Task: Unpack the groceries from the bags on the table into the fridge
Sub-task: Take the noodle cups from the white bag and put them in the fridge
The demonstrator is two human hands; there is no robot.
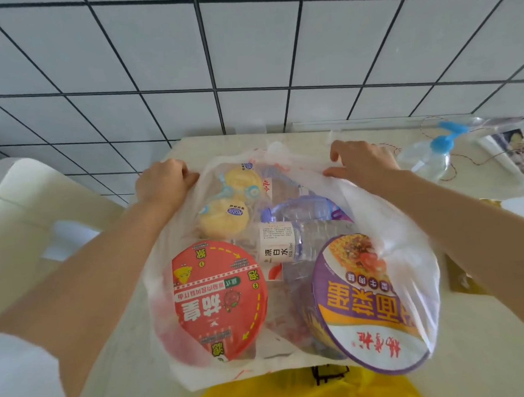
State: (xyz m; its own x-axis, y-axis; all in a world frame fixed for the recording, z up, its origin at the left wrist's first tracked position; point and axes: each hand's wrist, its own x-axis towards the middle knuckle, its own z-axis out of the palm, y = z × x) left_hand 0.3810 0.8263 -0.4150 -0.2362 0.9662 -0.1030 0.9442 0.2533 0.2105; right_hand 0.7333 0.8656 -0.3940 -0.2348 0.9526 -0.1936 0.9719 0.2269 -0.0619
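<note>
A translucent white plastic bag [388, 221] sits on the pale tabletop [494, 353], its mouth spread wide. The left hand [161, 183] has its grip clamped on the bag's left rim, fingers curled over the edge; the right hand [359, 161] pinches the right rim in the same way. Inside, a red-lidded instant noodle bowl [219, 302] lies at the near left and a purple-lidded noodle bowl [374, 305] at the near right. Between and behind them lies a water bottle [291, 242] with a white label, and two wrapped yellow buns [225, 219] rest at the far left. A yellow bag [297, 392] lies just in front of the white one.
</note>
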